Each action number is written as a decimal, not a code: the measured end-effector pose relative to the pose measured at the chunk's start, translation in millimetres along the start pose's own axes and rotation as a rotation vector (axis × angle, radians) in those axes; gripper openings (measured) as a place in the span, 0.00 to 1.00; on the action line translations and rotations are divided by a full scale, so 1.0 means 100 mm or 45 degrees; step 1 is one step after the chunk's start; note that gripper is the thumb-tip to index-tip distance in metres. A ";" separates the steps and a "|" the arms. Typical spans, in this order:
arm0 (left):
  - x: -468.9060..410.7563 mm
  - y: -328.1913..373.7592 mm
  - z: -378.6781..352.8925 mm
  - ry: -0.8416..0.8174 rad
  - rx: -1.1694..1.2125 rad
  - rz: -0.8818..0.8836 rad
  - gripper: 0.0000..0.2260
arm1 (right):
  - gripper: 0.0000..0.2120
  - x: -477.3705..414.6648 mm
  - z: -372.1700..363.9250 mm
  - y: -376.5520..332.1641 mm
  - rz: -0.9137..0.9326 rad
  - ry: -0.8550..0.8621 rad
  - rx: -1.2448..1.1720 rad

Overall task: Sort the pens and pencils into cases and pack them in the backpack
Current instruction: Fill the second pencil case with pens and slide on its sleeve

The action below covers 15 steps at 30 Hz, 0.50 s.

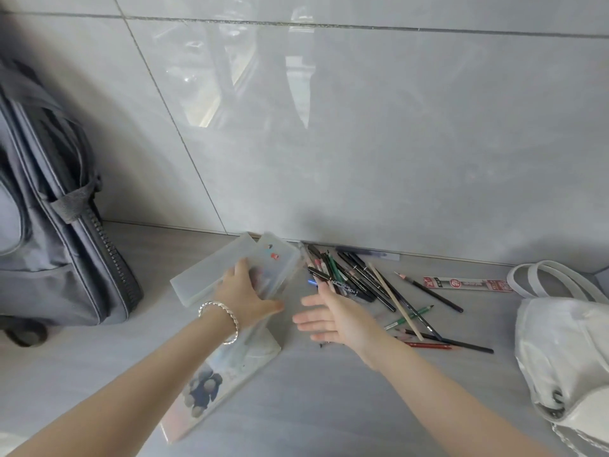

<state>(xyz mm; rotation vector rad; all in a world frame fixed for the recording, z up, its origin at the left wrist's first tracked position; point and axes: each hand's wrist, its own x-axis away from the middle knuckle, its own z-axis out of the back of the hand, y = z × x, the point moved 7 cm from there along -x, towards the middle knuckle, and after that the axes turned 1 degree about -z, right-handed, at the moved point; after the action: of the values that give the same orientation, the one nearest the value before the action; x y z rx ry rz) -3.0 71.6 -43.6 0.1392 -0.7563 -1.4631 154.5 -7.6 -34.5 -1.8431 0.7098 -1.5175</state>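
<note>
Frosted translucent case (280, 255), red-stickered, in left hand (245, 293); dark pens (349, 279) beside

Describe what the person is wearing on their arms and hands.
Both forearms are bare, with no sleeves in view. The left hand has a silver bracelet of twisted, rope-like links at its wrist. The right hand and its wrist show no ring, watch or band. Neither hand is gloved.
</note>
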 end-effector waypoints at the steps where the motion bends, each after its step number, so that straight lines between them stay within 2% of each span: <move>1: -0.05 -0.10 0.00 0.016 -0.190 0.012 0.36 | 0.16 -0.02 0.07 0.03 0.008 0.063 0.079; 4: -0.19 -0.35 -0.05 -0.033 -0.596 0.029 0.37 | 0.14 -0.01 0.19 0.12 -0.003 0.174 0.208; 6: -0.26 -0.46 -0.10 -0.070 -0.579 0.050 0.40 | 0.14 0.00 0.22 0.19 -0.018 0.191 0.259; 9: -0.32 -0.54 -0.10 -0.027 -0.418 -0.001 0.35 | 0.09 0.00 0.24 0.29 -0.015 0.204 0.271; 12: -0.32 -0.56 -0.13 -0.064 -0.606 -0.084 0.37 | 0.06 -0.01 0.28 0.34 -0.014 0.233 0.252; 15: -0.16 -0.43 -0.08 0.178 -0.633 -0.136 0.27 | 0.06 -0.02 0.31 0.38 0.004 0.248 0.270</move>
<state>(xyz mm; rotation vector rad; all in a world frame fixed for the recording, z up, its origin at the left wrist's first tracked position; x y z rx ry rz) -33.5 77.3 -77.8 -0.0993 -0.2598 -1.6818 184.7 -26.9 -68.4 -1.5522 0.6125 -1.7163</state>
